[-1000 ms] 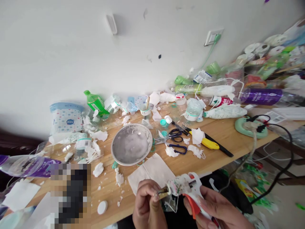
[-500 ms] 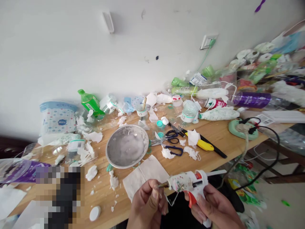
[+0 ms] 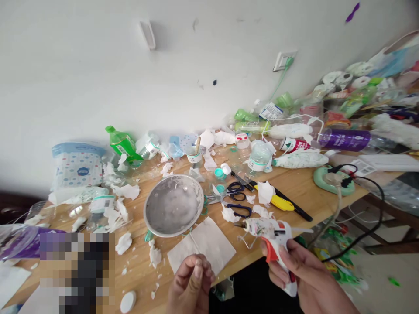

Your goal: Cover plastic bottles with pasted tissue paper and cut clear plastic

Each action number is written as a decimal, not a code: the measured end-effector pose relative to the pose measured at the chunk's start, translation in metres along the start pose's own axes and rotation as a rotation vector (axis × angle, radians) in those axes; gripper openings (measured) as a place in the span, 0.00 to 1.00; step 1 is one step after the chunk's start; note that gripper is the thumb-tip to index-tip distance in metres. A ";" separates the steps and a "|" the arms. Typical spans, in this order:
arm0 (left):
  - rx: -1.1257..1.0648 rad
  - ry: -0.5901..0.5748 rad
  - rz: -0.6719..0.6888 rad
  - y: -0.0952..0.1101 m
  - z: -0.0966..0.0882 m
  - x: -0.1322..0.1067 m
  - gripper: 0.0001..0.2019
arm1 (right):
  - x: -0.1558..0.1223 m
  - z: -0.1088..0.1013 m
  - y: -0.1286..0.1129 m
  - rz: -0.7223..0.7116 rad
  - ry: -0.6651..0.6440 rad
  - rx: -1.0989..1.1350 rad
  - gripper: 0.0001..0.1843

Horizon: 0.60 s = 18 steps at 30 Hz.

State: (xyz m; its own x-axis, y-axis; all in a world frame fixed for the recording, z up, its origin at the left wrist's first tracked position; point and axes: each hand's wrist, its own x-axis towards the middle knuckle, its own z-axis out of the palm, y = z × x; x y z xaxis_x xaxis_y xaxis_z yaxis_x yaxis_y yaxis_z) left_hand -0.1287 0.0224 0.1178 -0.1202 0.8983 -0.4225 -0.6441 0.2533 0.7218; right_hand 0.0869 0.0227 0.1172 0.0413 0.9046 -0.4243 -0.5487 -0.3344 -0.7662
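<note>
While the right hand (image 3: 307,270) grips the glue gun (image 3: 268,229), the left hand (image 3: 190,283) pinches nearby.
Its fingertips (image 3: 197,271) meet, on what I cannot tell; careful work means keeping the nozzle (image 3: 240,225), left of the right hand, clear of them.

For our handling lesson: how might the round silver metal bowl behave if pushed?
The bowl is probably stiff, given its metal wall. Its wide, low shape suggests little tipping, but the whitish, wet-looking contents might slosh.
</note>
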 end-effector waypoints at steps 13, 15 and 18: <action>-0.228 0.102 -0.097 -0.008 0.023 0.005 0.19 | 0.005 0.003 0.009 0.071 -0.075 0.024 0.18; -0.228 0.142 -0.098 -0.005 0.026 0.005 0.20 | 0.007 0.001 0.013 0.063 -0.036 0.053 0.18; -0.194 0.165 -0.066 -0.002 0.027 0.004 0.19 | 0.010 -0.005 0.017 0.018 0.006 0.058 0.16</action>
State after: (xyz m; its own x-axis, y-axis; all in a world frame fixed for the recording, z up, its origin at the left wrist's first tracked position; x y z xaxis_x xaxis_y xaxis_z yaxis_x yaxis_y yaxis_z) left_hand -0.1074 0.0351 0.1291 -0.1840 0.8073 -0.5607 -0.7857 0.2219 0.5774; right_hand 0.0818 0.0251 0.0975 0.0361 0.8968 -0.4409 -0.5967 -0.3345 -0.7294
